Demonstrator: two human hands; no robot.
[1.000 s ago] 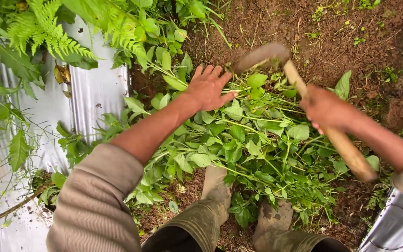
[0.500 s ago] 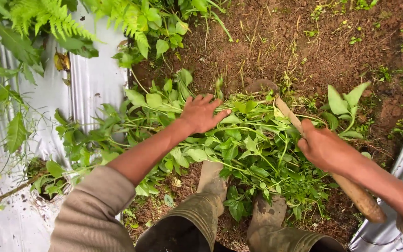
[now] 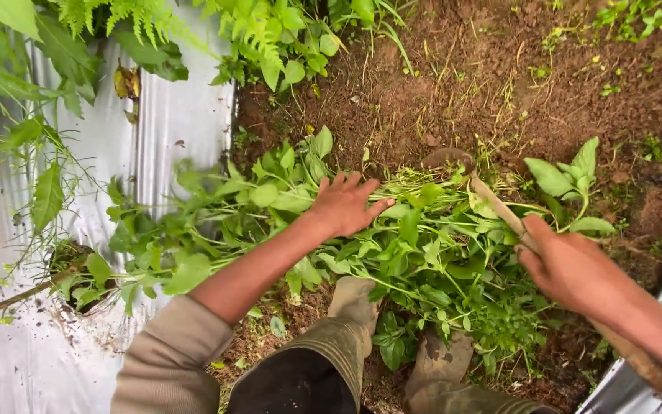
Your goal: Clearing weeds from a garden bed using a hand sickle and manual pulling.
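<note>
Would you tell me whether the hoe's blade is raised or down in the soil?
Down. The hoe blade sits at the soil behind the cut green stems; the right hand grips its wooden handle.

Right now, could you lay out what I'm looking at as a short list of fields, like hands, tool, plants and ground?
Left hand: palm down, pressing on the pile of leafy green stems
Right hand: gripping the wooden handle of a hoe
Hoe blade: dug into the brown soil beyond the pile
Boots: muddy, partly under the stems
Sides: silver plastic sheeting, ferns top left
</note>
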